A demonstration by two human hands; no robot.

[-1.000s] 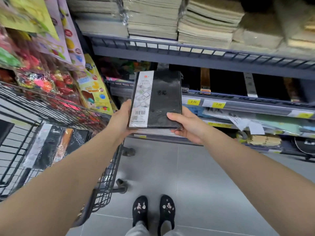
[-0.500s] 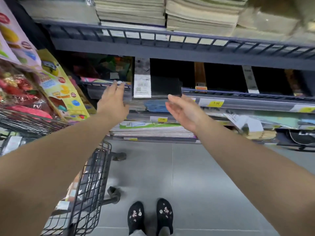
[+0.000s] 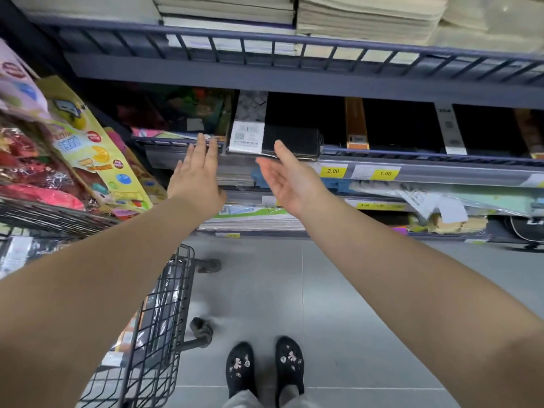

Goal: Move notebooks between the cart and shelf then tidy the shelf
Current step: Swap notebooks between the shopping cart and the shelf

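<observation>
A black notebook with a white barcode band lies on the middle shelf, its front end sticking out over the rail. My left hand hovers open just left of it, fingers spread near the rail. To the notebook's lower right is my right hand, palm up, open and a little short of the cover. Neither hand holds anything. The wire cart stands at lower left with more wrapped notebooks inside.
Stacks of cream paper pads fill the top shelf. Colourful packets hang on the left over the cart. Yellow price tags line the shelf edge. More black notebooks sit to the right. Grey floor tiles and my black slippers lie below.
A second ago both hands held the black notebook in front of the shelf. It now rests on the middle shelf and both hands have let go and drawn slightly back.
</observation>
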